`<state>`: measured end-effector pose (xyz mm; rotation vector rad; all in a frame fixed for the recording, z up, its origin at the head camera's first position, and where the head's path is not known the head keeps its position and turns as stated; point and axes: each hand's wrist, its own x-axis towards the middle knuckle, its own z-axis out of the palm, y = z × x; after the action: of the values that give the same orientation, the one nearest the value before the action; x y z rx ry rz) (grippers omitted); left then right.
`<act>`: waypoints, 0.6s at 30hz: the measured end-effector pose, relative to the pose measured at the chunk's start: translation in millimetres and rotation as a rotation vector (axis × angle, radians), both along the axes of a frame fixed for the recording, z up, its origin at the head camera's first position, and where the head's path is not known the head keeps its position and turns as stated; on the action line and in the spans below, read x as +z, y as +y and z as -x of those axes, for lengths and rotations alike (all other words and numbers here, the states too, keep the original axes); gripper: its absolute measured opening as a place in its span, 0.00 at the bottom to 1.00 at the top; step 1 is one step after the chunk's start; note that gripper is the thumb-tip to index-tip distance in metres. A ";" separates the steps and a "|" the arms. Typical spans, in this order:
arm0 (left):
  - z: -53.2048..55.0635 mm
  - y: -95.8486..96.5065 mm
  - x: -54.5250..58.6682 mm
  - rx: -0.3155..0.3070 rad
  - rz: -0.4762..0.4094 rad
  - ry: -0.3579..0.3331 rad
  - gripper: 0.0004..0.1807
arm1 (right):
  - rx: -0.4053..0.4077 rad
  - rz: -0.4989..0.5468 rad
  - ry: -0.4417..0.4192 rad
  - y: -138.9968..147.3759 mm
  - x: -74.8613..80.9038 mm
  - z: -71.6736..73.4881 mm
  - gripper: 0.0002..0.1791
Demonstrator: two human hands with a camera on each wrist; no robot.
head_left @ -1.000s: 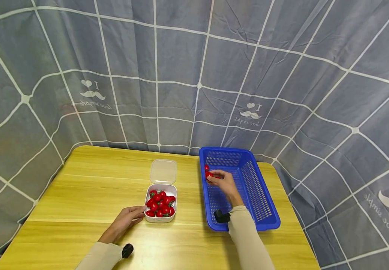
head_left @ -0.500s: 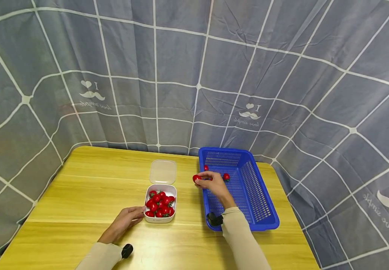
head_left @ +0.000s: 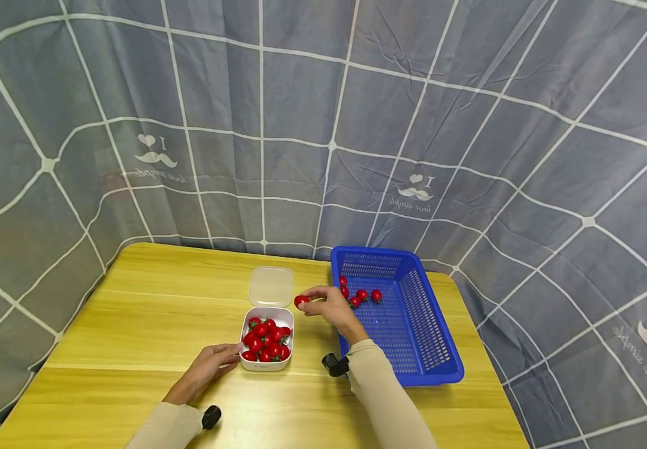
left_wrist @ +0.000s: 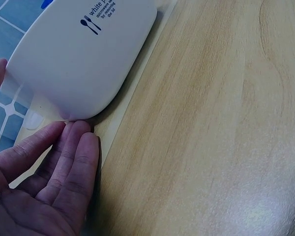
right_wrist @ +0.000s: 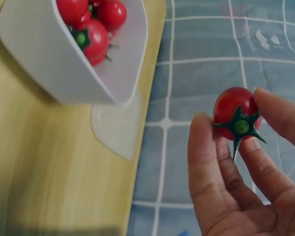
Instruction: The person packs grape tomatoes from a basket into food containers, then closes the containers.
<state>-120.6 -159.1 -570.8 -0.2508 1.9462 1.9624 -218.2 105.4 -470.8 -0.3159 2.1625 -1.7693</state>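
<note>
My right hand (head_left: 334,310) pinches a cherry tomato (head_left: 301,302) between thumb and fingers, above the table just right of the white box's far corner. In the right wrist view the tomato (right_wrist: 230,104) shows its green star-shaped stem, with my fingers (right_wrist: 201,167) around it. The square white box (head_left: 267,366) holds several red cherry tomatoes (head_left: 267,340). At its left side, my left hand (head_left: 211,365) touches the wall. Seen from the left wrist, nearly straight fingertips (left_wrist: 81,125) rest against the box wall (left_wrist: 73,64), while the thumb is by the rim.
A clear lid (head_left: 271,285) lies flat behind the box. To the right stands a blue perforated basket (head_left: 435,379), with several cherry tomatoes (head_left: 362,295) at its far left inside. A grey checked curtain (head_left: 295,162) hangs behind the wooden table (head_left: 149,312).
My right hand has lifted a cherry tomato out of the blue basket and carried it left toward the white box. The left hand has stayed at the box.
</note>
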 end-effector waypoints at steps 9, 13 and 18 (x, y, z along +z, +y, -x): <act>2.0 -0.4 2.9 0.020 -0.003 -0.002 0.33 | 0.009 -0.089 -0.025 -28.1 -10.4 0.6 0.15; 1.5 0.2 2.5 0.029 0.003 -0.004 0.33 | -0.014 -0.145 -0.043 -34.9 -19.3 -1.5 0.13; -0.3 1.0 1.0 0.032 0.009 -0.012 0.33 | -0.049 -0.212 -0.038 -38.1 -30.7 -4.1 0.10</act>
<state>-120.3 -158.1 -569.8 -0.2974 1.9554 1.9681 -214.1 67.2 -501.4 -0.1773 2.3219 -1.5391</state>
